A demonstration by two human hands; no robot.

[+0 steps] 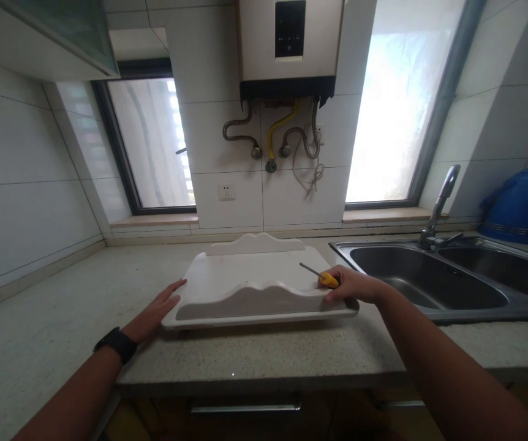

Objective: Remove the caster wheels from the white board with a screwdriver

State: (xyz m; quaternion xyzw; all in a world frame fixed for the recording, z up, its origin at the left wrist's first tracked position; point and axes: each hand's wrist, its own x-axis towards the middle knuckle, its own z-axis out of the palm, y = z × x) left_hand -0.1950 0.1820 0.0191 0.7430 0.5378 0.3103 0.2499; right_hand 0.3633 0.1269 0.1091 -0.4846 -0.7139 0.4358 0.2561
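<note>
A white tray-like plastic piece (255,269) with two raised wavy sides lies on the counter in front of me. My left hand (158,311), with a black watch on its wrist, rests at the piece's left edge, fingers stretched out and holding nothing. In my right hand (354,284) is a screwdriver (329,280) with a yellow handle, its metal shaft pointing left and away from me over the white surface. The right thumb lies against the right end of the near wavy side. The other right fingers are partly hidden behind the handle.
A steel double sink (422,278) with a chrome faucet (438,205) is set into the speckled counter (62,306) on the right. Behind it stands a blue container (524,199). A water heater (289,46) hangs on the wall, with hoses below. Drawer handles (245,408) line the counter's front.
</note>
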